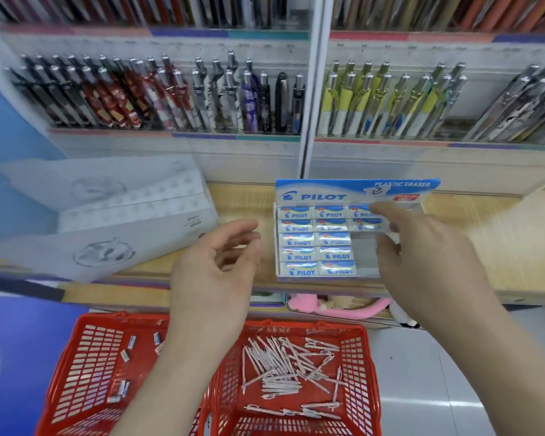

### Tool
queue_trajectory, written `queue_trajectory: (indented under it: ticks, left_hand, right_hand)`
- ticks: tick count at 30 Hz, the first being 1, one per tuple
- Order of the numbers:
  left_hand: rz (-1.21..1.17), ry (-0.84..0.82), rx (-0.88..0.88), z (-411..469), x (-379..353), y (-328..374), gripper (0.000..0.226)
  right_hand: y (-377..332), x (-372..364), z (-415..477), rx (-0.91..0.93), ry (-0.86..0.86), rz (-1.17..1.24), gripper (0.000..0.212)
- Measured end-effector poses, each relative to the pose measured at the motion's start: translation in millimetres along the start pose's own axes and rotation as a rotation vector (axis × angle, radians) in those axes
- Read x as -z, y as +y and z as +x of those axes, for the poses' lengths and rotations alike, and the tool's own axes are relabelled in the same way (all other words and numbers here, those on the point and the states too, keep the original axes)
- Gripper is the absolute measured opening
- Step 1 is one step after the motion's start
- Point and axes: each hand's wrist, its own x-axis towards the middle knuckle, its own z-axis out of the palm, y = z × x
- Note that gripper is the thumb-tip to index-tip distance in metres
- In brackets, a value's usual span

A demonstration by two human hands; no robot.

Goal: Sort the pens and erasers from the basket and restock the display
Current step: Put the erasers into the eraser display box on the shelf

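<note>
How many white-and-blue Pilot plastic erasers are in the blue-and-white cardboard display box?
12 erasers in the display box: five in its left column, five in the middle, two atop the right column by the right hand, which may hide others.

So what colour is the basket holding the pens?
The basket is red, seen best in the head view.

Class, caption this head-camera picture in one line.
Right hand reaches over the eraser box; left hand open beside it; baskets of pens and erasers below.
</note>
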Motion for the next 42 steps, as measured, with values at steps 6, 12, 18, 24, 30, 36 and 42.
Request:
queue_trajectory:
  ticks: [6, 12, 18, 24, 30, 36, 42]
  left_hand:
    - [-0.044, 0.162, -0.022, -40.5, 59.1, -12.8, 0.027]
    - [0.010, 0.386, 0.176, -81.5, 140.9, -76.8, 0.030]
    - [0.130, 0.465, 0.430, -129.6, 218.3, -177.7, 0.025]
    - [0.306, 0.404, 0.671, -156.8, 262.9, -306.1, 0.030]
    - [0.595, 0.152, 0.589, -109.0, 280.8, -462.4, 0.023]
    - [0.899, -0.201, 0.445, -27.5, 287.2, -644.3, 0.035]
    - [1.138, -0.368, 0.484, 22.2, 290.5, -764.8, 0.050]
  right_hand:
    - [-39.1, -0.2, -26.3, 0.308, 0.176, 0.333, 0.022]
    - [-112.5, -53.9, -58.2, 0.627, -0.024, 0.394, 0.017]
    - [-171.2, -151.6, -88.6, 0.740, -0.359, 0.343, 0.013]
    - [-203.0, -289.0, -111.7, 0.691, -0.651, 0.158, 0.016]
    - [-201.9, -491.3, -116.7, 0.397, -0.777, 0.172, 0.025]
    - [-177.6, -677.6, -98.7, 0.237, -0.783, 0.051, 0.041]
    - [-149.6, -808.5, -92.0, 0.221, -0.758, -0.084, 0.068]
